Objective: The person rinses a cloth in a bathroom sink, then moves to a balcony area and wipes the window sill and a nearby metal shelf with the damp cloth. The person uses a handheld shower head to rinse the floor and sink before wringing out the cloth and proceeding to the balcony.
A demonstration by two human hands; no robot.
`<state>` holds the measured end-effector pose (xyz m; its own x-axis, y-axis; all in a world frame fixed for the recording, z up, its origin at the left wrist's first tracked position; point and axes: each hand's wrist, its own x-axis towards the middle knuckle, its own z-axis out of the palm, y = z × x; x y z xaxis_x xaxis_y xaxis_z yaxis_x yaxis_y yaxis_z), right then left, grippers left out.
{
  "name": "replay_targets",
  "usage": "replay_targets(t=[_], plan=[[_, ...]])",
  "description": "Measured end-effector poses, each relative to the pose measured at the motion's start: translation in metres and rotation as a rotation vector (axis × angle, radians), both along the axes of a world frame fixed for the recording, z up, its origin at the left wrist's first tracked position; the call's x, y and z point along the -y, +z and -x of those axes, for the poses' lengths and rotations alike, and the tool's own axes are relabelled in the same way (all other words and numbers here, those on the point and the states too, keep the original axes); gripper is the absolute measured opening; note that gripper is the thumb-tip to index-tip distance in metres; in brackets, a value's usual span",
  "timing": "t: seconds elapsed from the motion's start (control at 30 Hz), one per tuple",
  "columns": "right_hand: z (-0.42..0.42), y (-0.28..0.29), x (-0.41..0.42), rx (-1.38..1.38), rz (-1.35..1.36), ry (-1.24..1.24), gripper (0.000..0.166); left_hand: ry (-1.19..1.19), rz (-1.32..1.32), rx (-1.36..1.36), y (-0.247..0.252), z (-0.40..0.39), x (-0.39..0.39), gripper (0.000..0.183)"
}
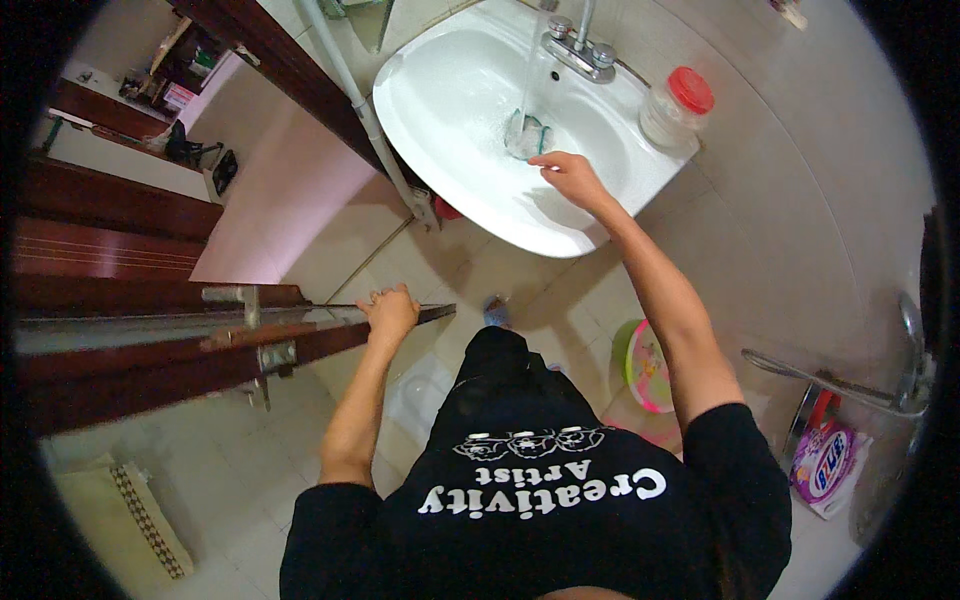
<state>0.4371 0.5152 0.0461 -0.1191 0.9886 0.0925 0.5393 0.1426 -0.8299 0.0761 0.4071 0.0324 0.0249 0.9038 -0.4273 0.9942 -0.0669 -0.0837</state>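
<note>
In the white washbasin, a thin stream of water falls onto a small translucent white thing with teal edging; its exact kind is unclear. My right hand reaches over the basin with fingers bent, its fingertips at the lower edge of that thing. Whether they pinch it or only touch it, I cannot tell. At the left, my left hand grips the edge of a dark wooden door, fingers hooked over it. A metal lever handle sits farther along the door.
A chrome faucet and a clear jar with a red lid stand on the basin's rim. A pale pipe runs beside the door frame. Right of my legs is a pink-and-green plastic basin; a purple detergent bag hangs or rests at far right.
</note>
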Motion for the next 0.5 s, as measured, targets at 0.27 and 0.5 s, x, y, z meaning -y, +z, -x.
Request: replay_targets(t=[0.27,0.5], plan=[[0.024,-0.079,-0.071,0.886,0.094,-0.050,0.031,0.153,0.301,0.114,0.020,-0.009,0.004,0.043],[-0.031,-0.025,-0.053,0.081,0.368,0.156,0.018,0.252,0.153,0.139,0.008,-0.004,0.022,0.046]])
